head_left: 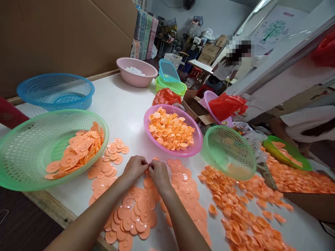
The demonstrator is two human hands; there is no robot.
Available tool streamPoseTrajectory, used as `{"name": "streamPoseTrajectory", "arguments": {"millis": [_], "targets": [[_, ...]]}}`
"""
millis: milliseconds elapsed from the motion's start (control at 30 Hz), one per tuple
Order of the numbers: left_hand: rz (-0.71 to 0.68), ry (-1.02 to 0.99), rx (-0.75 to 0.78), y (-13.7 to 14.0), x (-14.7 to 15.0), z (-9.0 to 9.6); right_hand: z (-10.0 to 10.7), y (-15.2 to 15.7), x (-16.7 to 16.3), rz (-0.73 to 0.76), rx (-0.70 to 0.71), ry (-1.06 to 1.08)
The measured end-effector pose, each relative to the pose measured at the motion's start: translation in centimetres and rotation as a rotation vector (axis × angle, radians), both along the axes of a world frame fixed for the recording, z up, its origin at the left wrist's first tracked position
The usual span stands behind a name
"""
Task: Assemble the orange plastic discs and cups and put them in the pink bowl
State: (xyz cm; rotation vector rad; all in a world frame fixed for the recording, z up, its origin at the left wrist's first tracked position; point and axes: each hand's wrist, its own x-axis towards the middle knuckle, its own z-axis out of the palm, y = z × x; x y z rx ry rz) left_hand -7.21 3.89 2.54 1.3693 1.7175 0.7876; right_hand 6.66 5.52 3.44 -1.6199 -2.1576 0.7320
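Observation:
My left hand (135, 166) and my right hand (159, 171) meet fingertip to fingertip over the white table, both closed in a pinch. What sits between the fingers is too small and too covered to name. Below and around them lie many flat orange discs (141, 207), each with a raised ring in the middle. Just beyond the hands stands a pink basin (198, 144) full of small orange cap-like pieces (171, 129). To the left, a green mesh basket (28, 146) holds more of the orange discs.
Orange cup-shaped pieces (235, 216) spread over the table's right side beside a tilted green basket (227, 150). A blue basket (56, 89) and a pale pink basin (137, 75) stand at the back. Another person (314, 129) is at the far right, near a green tray (286, 153).

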Motion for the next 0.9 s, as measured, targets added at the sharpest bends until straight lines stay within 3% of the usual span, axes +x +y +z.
{"name": "streamPoseTrajectory", "arguments": {"millis": [133,300,400,567,700,800,900], "targets": [[-0.002,-0.034,-0.045,0.4,0.2,-0.1,-0.2,-0.3,-0.2,-0.017,-0.020,0.017],[-0.012,-0.110,-0.037,-0.3,0.0,-0.8,-0.8,-1.2,-1.0,-0.063,0.056,-0.035],[0.005,-0.139,-0.007,-0.7,-0.1,-0.8,-0.7,-1.5,-1.1,-0.100,0.033,0.093],[0.103,-0.204,0.076,-2.4,-0.8,1.9,0.7,-2.5,0.4,-0.153,-0.012,0.344],[0.032,-0.535,0.001,-5.8,0.2,4.9,2.3,-5.2,2.3,-0.252,-0.091,0.802],[-0.003,-0.690,0.000,-7.8,2.0,6.2,3.6,-7.3,3.4,-0.263,-0.017,0.880],[0.093,-0.753,-0.022,-8.8,3.5,6.6,4.9,-8.6,4.1,-0.255,-0.017,0.892]]}}
